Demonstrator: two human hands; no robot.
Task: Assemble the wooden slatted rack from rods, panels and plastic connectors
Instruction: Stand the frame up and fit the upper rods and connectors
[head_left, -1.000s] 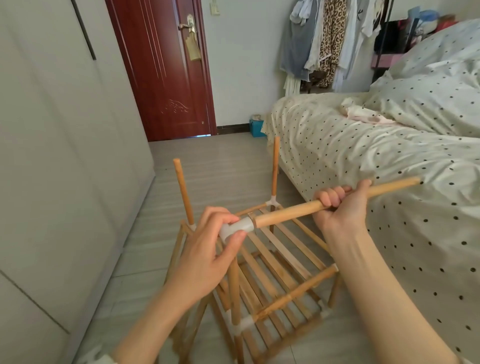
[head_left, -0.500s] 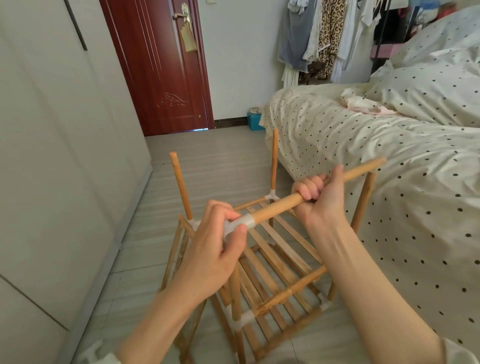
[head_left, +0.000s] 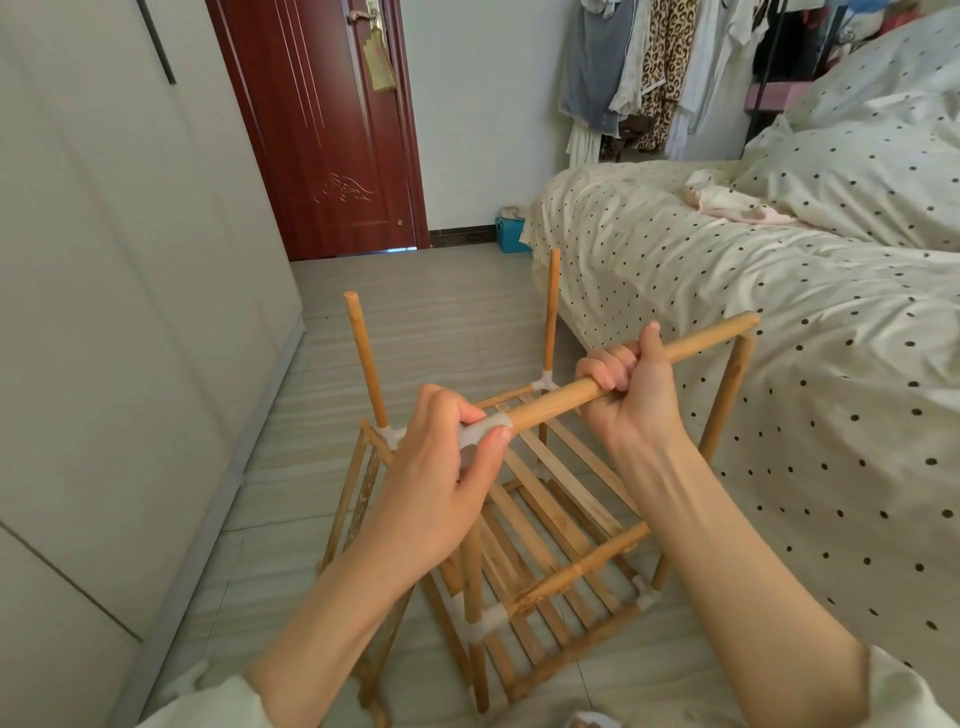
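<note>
A partly built wooden slatted rack (head_left: 545, 525) stands on the floor between a wardrobe and a bed. Bare upright rods rise at its far left (head_left: 363, 358), far right (head_left: 550, 312) and near right (head_left: 724, 400) corners. My right hand (head_left: 631, 384) grips a horizontal wooden rod (head_left: 561, 400) near its middle. The rod's far end lies at the top of the near right upright. My left hand (head_left: 447, 467) pinches the white plastic connector (head_left: 480, 434) on the rod's near end, above the near left upright. Two slatted shelves sit below in white corner connectors.
A bed with a dotted cover (head_left: 779, 322) presses close on the right of the rack. A grey wardrobe (head_left: 104, 312) runs along the left. A red door (head_left: 322, 130) and hanging clothes (head_left: 649, 67) are at the back, with a blue box (head_left: 511, 234) on the floor.
Both hands brought the rod down and toward the rack. Its far end, earlier out over the bed, now meets the top of the near right upright.
</note>
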